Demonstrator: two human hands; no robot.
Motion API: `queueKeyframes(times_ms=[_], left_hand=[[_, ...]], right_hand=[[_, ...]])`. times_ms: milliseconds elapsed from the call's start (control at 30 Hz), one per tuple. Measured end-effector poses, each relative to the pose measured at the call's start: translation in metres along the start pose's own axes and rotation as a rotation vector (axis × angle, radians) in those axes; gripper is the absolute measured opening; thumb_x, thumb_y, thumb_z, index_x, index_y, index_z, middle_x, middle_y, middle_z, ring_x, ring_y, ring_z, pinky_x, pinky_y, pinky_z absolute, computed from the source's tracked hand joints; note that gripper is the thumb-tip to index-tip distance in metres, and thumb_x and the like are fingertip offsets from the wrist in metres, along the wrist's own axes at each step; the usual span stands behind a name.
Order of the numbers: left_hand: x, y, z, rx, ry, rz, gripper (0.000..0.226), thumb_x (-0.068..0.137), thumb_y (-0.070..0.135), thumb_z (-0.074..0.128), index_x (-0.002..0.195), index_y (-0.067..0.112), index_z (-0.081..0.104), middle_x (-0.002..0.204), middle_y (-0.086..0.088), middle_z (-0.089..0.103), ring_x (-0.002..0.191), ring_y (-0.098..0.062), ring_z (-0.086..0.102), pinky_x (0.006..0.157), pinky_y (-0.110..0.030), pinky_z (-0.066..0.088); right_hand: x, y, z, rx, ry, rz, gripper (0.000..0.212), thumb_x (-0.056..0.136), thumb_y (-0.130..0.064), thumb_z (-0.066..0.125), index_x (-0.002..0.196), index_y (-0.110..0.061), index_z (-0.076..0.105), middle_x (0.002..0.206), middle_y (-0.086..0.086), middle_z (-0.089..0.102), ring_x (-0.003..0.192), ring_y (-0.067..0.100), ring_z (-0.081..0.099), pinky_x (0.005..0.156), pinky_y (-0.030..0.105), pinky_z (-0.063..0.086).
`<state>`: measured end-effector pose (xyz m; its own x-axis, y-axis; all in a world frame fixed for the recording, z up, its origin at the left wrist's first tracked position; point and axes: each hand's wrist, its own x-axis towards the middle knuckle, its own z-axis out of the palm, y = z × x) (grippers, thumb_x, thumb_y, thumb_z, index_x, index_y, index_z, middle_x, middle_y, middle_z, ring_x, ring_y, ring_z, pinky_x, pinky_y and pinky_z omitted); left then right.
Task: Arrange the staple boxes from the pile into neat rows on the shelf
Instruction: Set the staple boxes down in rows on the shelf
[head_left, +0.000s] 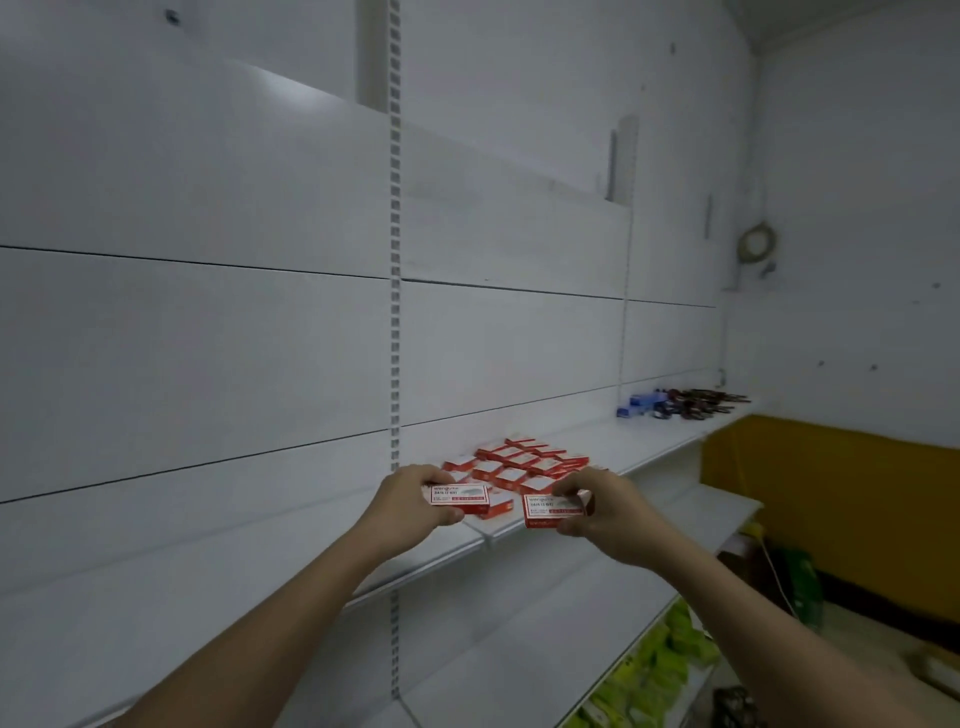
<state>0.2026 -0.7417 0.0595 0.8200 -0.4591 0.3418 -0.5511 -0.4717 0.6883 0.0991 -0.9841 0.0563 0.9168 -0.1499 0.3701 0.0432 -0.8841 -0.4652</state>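
Several red-and-white staple boxes (524, 465) lie close together on the white shelf (639, 447), roughly in rows. My left hand (410, 499) grips one staple box (460, 496) at the shelf's front edge, fingers behind it and thumb under its near side. My right hand (597, 504) pinches a second staple box (553, 510) just to the right, also at the front edge. Another box (498, 503) lies between the two held ones, partly hidden.
Blue boxes (641, 405) and dark small items (701, 402) lie at the shelf's far right end. A slotted upright (395, 260) runs down the white back panel. Lower shelves hold yellow-green packs (660, 665). An orange wall panel (831, 499) stands at the right.
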Motion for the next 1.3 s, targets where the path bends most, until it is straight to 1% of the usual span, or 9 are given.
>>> queueKeyframes(times_ms=[200,367,500,600,667,800,933,1100,1300], left_hand=[[0.077,0.004,0.081,0.038,-0.066,0.019,0.046,0.074,0.016,0.080,0.117,0.021,0.063,0.115,0.005,0.063,0.093,-0.006,0.059,0.062,-0.007,0.040],[0.165,0.003,0.137,0.109,-0.098,0.080,0.044,0.071,0.031,0.082,0.110,0.021,0.065,0.107,0.009,0.062,0.087,-0.006,0.056,0.063,-0.014,0.040],[0.237,0.005,0.172,0.107,-0.091,0.070,0.048,0.071,0.033,0.081,0.114,0.017,0.064,0.109,0.003,0.061,0.087,-0.010,0.055,0.069,-0.019,0.041],[0.276,0.004,0.193,0.145,-0.096,0.063,0.048,0.071,0.032,0.081,0.113,0.019,0.063,0.102,0.008,0.053,0.086,-0.008,0.051,0.064,-0.017,0.037],[0.296,0.002,0.205,0.172,-0.109,0.052,0.047,0.072,0.030,0.081,0.113,0.019,0.062,0.100,0.009,0.052,0.085,-0.007,0.051,0.061,-0.014,0.037],[0.319,0.000,0.229,0.270,-0.147,0.024,0.048,0.073,0.034,0.079,0.115,0.018,0.064,0.111,0.005,0.062,0.088,-0.008,0.057,0.071,-0.020,0.048],[0.324,-0.002,0.258,0.329,-0.134,-0.028,0.042,0.072,0.036,0.080,0.109,0.021,0.066,0.110,0.007,0.065,0.086,-0.007,0.055,0.064,-0.017,0.040],[0.322,0.005,0.282,0.419,-0.101,-0.149,0.042,0.077,0.028,0.076,0.116,0.023,0.061,0.123,0.004,0.059,0.103,-0.011,0.054,0.086,-0.023,0.045],[0.320,0.021,0.300,0.480,-0.029,-0.318,0.037,0.084,0.025,0.071,0.120,0.023,0.062,0.122,0.005,0.061,0.097,-0.008,0.056,0.079,-0.016,0.043]], right_hand=[[0.035,0.086,0.000,-0.011,0.005,0.079,0.044,0.079,-0.024,0.075,0.120,-0.025,0.060,0.117,-0.006,0.059,0.089,0.006,0.057,0.070,0.014,0.044],[0.089,0.154,-0.002,-0.103,-0.007,0.109,0.042,0.080,-0.023,0.074,0.120,-0.025,0.059,0.118,-0.006,0.058,0.090,0.008,0.057,0.077,0.021,0.050],[0.148,0.209,-0.024,-0.160,-0.042,0.143,0.039,0.082,-0.023,0.072,0.119,-0.026,0.058,0.116,-0.007,0.058,0.090,0.008,0.056,0.075,0.019,0.047],[0.193,0.240,-0.032,-0.154,-0.021,0.148,0.037,0.083,-0.022,0.072,0.117,-0.025,0.059,0.113,-0.006,0.059,0.088,0.009,0.057,0.079,0.023,0.051],[0.218,0.260,-0.026,-0.163,-0.044,0.128,0.036,0.082,-0.025,0.072,0.116,-0.026,0.059,0.112,-0.007,0.060,0.084,0.006,0.055,0.073,0.018,0.047],[0.262,0.297,-0.006,-0.153,-0.126,0.061,0.034,0.083,-0.026,0.072,0.113,-0.029,0.058,0.114,-0.009,0.059,0.082,0.004,0.053,0.068,0.014,0.041],[0.302,0.326,0.010,-0.106,-0.246,-0.020,0.026,0.083,-0.027,0.071,0.103,-0.033,0.056,0.111,-0.010,0.059,0.082,0.006,0.057,0.068,0.016,0.047],[0.328,0.353,0.024,-0.047,-0.474,-0.158,0.026,0.081,-0.031,0.072,0.101,-0.032,0.054,0.110,-0.012,0.057,0.081,0.003,0.055,0.071,0.019,0.047],[0.331,0.372,0.031,0.150,-0.479,-0.304,0.025,0.082,-0.028,0.070,0.093,-0.030,0.049,0.114,-0.006,0.058,0.085,0.006,0.057,0.070,0.018,0.047]])
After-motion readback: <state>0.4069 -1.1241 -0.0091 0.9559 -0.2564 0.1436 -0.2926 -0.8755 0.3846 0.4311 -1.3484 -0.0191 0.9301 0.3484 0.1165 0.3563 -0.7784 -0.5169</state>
